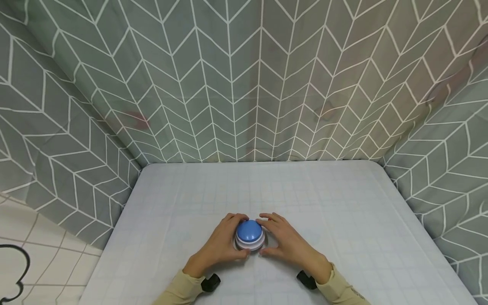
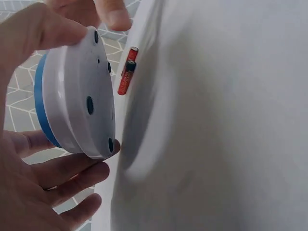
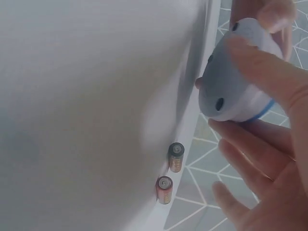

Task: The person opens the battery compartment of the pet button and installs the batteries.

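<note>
A round push button (image 1: 249, 231) with a blue dome and a white base is tilted above the table between the two hands. My left hand (image 1: 222, 241) grips it, thumb on the rim of the base and fingers curved around the far side. My right hand (image 1: 284, 241) is at its right, with a fingertip at the edge and the other fingers loosely spread. The right thumb (image 3: 262, 67) extends across the underside; whether it touches is unclear. Dark round spots dot the underside (image 2: 98, 110) in the left wrist view.
Two small red-and-black batteries (image 2: 126, 77) lie on the white table (image 1: 190, 190) beyond the button, mostly hidden by the right hand in the head view. Patterned curtains (image 1: 244, 84) hang behind and beside the table.
</note>
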`<state>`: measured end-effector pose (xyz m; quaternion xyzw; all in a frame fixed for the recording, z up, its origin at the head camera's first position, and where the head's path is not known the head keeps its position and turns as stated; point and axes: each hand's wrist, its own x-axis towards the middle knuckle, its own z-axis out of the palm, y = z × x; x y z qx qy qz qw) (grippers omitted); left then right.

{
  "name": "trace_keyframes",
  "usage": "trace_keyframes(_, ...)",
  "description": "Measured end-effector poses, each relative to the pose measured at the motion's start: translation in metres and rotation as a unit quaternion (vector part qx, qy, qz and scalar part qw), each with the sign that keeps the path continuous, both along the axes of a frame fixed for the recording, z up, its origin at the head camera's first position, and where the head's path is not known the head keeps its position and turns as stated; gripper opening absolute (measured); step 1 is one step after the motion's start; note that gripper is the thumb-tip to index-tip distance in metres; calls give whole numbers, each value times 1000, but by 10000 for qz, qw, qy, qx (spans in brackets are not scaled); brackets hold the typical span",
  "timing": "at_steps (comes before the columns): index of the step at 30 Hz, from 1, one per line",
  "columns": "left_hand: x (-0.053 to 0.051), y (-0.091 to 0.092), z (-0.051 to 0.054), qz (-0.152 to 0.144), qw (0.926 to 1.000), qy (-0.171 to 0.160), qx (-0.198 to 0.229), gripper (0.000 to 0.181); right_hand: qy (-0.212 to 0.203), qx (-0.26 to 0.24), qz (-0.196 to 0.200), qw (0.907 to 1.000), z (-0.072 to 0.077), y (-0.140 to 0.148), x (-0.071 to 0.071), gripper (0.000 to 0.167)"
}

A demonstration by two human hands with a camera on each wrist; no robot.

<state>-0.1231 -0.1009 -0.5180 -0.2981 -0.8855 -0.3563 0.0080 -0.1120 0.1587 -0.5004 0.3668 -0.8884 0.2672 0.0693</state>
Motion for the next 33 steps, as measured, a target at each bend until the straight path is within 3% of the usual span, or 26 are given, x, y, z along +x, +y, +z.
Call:
trace_keyframes(7,5,0,9,120,9989,-384,223,69,691,-232,75,9973,1,-3,0,68)
trace_keyframes(10,6,1,10,59,9982,-380,454,60,797,-323,2,9963,2,-4,0,63)
trace_keyframes(12,6,2,8,-27,9977,-251,634,52,786,-376,-67,9962,3,-5,1,60)
trace_keyframes(14,3,2,0,-167,9968,71,773,45,780,-404,-145,9960,4,-5,1,55)
trace_keyframes(17,2,3,-3,-218,9948,428,901,38,796,-439,-240,9956,4,-7,3,46)
trace_keyframes(19,2,4,-3,-183,9942,471,947,36,795,-442,-323,9953,5,-8,4,41)
trace_keyframes(21,6,6,4,-40,9950,259,967,33,765,-445,-435,9951,5,-9,5,36)
trace_keyframes(26,7,9,6,202,9945,-186,1007,25,600,-418,-726,9947,5,-12,8,30)
trace_keyframes(30,8,11,4,290,9889,-502,1366,18,460,-392,-827,9947,3,-14,11,25)
trace_keyframes(33,8,14,3,522,9819,-765,1653,17,549,-504,-859,9935,3,-15,12,31)
